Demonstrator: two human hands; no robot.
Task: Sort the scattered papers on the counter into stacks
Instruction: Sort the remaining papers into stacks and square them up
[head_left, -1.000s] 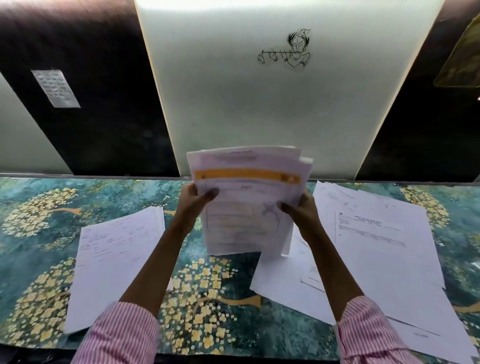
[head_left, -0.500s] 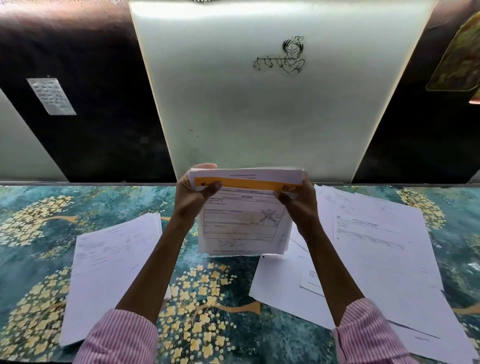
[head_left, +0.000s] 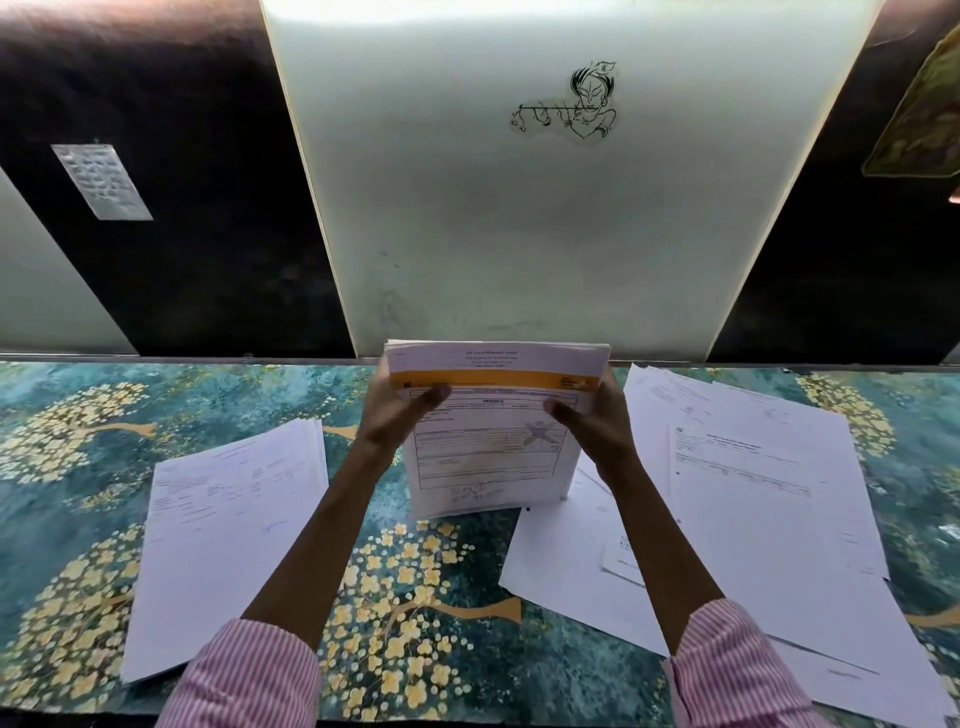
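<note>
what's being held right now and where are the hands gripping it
A bundle of papers, upright on the counter. Left hand and right hand grip its upper side edges.

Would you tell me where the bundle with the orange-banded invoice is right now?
In the head view it stands centre, bundle gripped between left hand and right hand, lower edge on the counter.

The counter (head_left: 441, 613) has a teal surface printed with yellow-blossomed trees. A neat stack of printed sheets (head_left: 223, 540) lies on its left part, well apart from the loose, overlapping spread of papers (head_left: 769, 499) that covers the right part, several reaching past the near edge
</note>
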